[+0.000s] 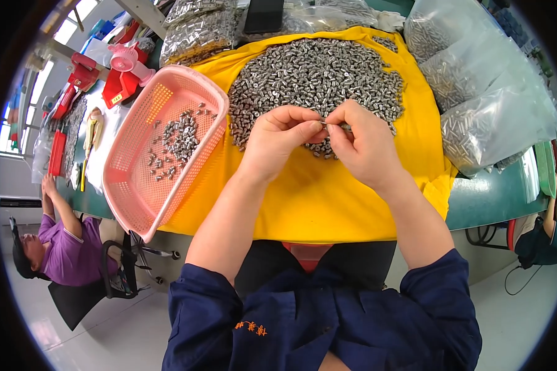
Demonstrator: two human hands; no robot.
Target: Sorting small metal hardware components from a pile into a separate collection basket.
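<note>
In front of me, my left hand (273,141) and my right hand (364,143) meet fingertip to fingertip at the near edge of a heap of small metal parts (309,71). Thumb and forefinger of each hand are pinched together. Between them shows a sliver of a small metal part (324,123), mostly covered by the fingers. The heap is spread over a yellow cloth (315,207). To the left, a pink perforated plastic basket (125,148) stands partly on the cloth, with a smaller scatter of similar metal parts (182,137) inside.
Clear plastic bags of metal parts (467,133) line the right side; more filled bags (198,37) and a black phone (264,15) lie at the back. Left are a red bin (119,88) and a pink fan (125,59). A person in purple (74,247) sits far left, another far right.
</note>
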